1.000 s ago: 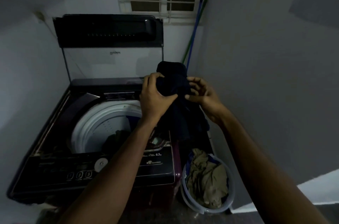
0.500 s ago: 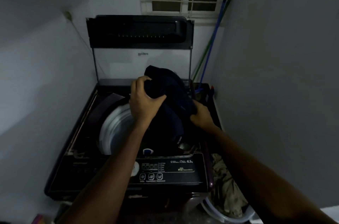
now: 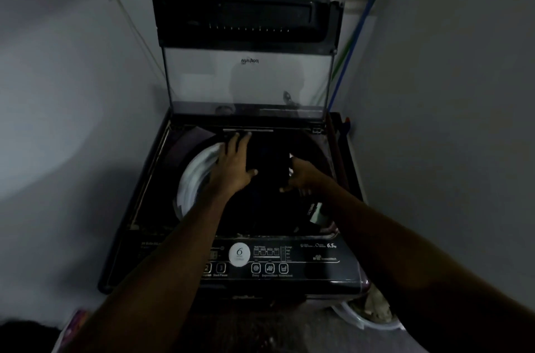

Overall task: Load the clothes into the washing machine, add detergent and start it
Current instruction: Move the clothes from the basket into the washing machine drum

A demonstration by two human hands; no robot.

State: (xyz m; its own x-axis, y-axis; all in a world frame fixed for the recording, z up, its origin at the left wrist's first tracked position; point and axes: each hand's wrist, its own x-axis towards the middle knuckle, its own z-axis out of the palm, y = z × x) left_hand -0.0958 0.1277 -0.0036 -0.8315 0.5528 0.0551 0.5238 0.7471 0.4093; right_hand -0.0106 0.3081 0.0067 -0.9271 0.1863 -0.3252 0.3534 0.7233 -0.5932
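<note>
**Dark garment over the drum mouth**

My left hand (image 3: 231,163) lies spread on top of the dark garment (image 3: 267,179), fingers stretched toward the back edge of the tub opening, thumb pressing the cloth. My right hand (image 3: 301,176) is against the garment's right side, fingers curled at the fabric; in this dim light I cannot tell whether they actually pinch it. The garment sits bunched over the mouth of the washing machine (image 3: 139,237), covering most of the white drum rim (image 3: 194,176), which shows only on the left. The lid (image 3: 246,63) stands upright behind. The control panel (image 3: 269,260) faces me near the front edge. A bucket (image 3: 370,321) with pale clothes sits on the floor at the machine's right front corner, and two mop handles (image 3: 356,43) lean in the corner
</note>
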